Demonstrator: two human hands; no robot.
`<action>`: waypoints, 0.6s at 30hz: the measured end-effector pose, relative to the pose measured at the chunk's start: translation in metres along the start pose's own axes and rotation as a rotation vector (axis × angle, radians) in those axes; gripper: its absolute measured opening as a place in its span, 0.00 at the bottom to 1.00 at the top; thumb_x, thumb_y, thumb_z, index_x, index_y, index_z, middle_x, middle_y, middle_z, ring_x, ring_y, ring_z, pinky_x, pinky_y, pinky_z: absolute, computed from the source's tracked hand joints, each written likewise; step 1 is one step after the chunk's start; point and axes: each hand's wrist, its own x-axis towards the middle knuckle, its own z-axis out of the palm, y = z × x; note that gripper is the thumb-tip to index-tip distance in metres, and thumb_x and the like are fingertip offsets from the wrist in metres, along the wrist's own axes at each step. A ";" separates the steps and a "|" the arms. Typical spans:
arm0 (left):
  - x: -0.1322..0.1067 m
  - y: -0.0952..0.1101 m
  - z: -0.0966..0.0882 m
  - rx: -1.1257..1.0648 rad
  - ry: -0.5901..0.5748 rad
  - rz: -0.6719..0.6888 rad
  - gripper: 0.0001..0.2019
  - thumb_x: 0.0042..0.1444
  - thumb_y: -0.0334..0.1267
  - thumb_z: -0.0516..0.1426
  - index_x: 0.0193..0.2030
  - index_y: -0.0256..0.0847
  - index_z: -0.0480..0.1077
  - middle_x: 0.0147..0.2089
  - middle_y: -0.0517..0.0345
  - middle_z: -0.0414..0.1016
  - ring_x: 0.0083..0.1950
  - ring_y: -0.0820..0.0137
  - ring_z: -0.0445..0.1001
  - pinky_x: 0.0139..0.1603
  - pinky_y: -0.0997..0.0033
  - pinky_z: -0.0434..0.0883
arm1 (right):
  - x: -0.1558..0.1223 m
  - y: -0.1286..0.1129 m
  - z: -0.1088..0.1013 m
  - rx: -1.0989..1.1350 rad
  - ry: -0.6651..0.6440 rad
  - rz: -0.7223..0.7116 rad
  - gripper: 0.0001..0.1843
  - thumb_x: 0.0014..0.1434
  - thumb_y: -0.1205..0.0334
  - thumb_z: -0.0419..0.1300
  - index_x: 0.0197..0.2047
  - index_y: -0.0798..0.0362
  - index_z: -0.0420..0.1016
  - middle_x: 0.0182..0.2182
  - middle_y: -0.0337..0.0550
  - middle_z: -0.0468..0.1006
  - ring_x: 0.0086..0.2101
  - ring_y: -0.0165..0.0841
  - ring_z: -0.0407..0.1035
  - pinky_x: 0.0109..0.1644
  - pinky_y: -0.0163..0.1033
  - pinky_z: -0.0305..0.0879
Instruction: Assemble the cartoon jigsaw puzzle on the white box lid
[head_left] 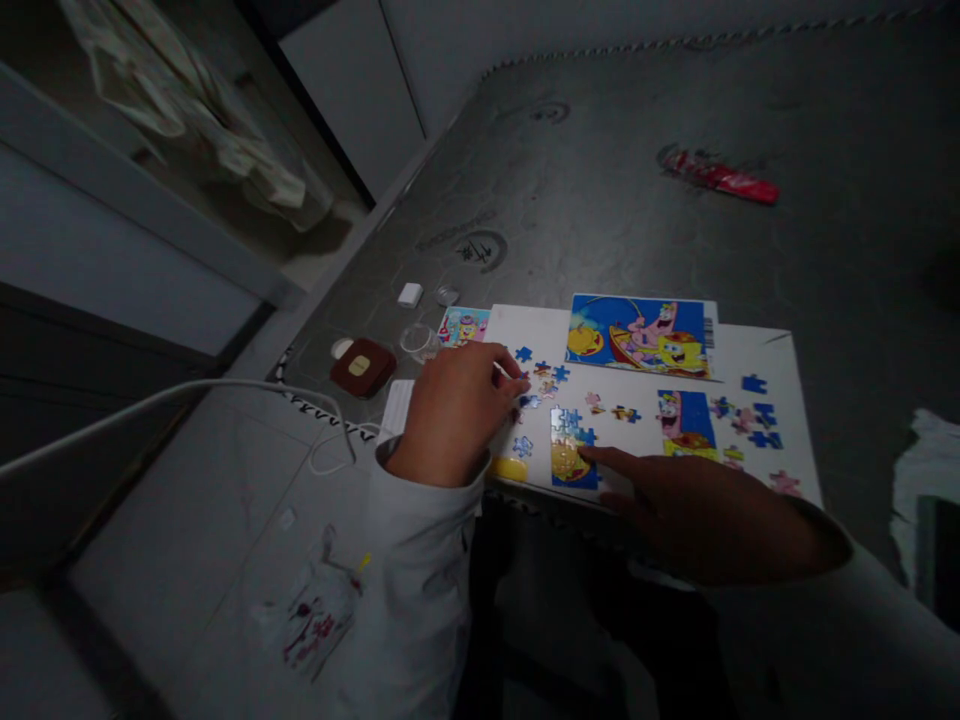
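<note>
Our left hand [457,405] rests at the left side of a white board [525,325], palm down, thumb and forefinger curled close together among loose blue puzzle pieces [560,374]; we cannot tell whether a piece is between the fingertips. Our right hand [697,505] reaches in from the lower right, index finger stretched out and touching the right edge of a joined puzzle block [571,462], blue above and yellow below. Its other fingers are in shadow, so we cannot tell whether they hold anything. This block lies flat near the board's front edge, between our hands. Right of it lies a second joined section [686,425], pink, yellow and blue, with scattered pieces [765,440] just beside it. Behind both, a cartoon picture card [645,338] lies on the board.
</note>
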 end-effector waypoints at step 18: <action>-0.004 -0.024 -0.005 0.189 -0.035 -0.185 0.11 0.64 0.40 0.56 0.46 0.45 0.80 0.48 0.47 0.83 0.50 0.55 0.79 0.48 0.59 0.72 | -0.001 0.008 0.016 -0.015 0.170 -0.096 0.27 0.67 0.56 0.52 0.67 0.47 0.71 0.31 0.50 0.85 0.22 0.40 0.76 0.24 0.39 0.68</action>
